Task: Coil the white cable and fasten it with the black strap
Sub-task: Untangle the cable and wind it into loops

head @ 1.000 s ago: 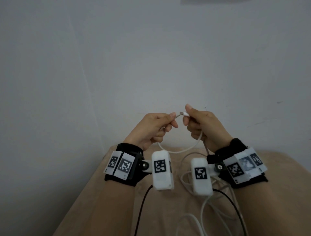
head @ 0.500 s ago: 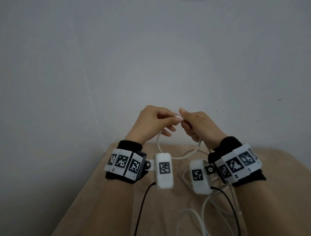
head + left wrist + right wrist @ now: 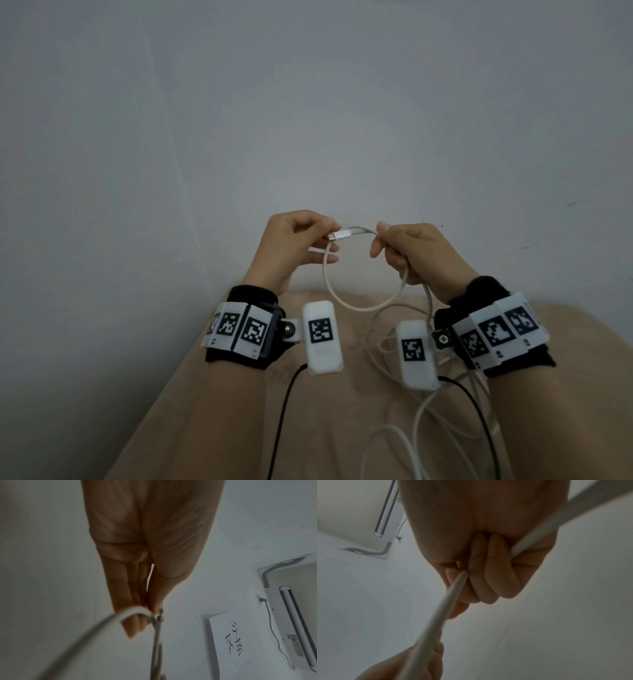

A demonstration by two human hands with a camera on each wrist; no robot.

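Observation:
The white cable [image 3: 363,306] forms one round loop hanging between my hands, held up in front of the wall. My left hand [image 3: 294,246] pinches the loop at its top left, beside the white plug end [image 3: 340,235]. My right hand [image 3: 411,253] curls around the cable to the right of the plug, and the cable runs down out of its fist. In the left wrist view the cable [image 3: 133,610] bends over my fingertips. In the right wrist view the cable [image 3: 452,592] passes through my closed fingers. The rest of the cable lies loose on the beige table [image 3: 205,411]. No black strap shows.
Loose white cable turns [image 3: 404,431] lie on the table at the lower right, under my right forearm. Thin black leads [image 3: 284,411] run from the wrist cameras. A grey wall [image 3: 308,102] stands close behind the table's far edge.
My hands have drawn apart sideways, so the plug and a short straight run of cable now show between them. The hanging loop has grown larger and rounder.

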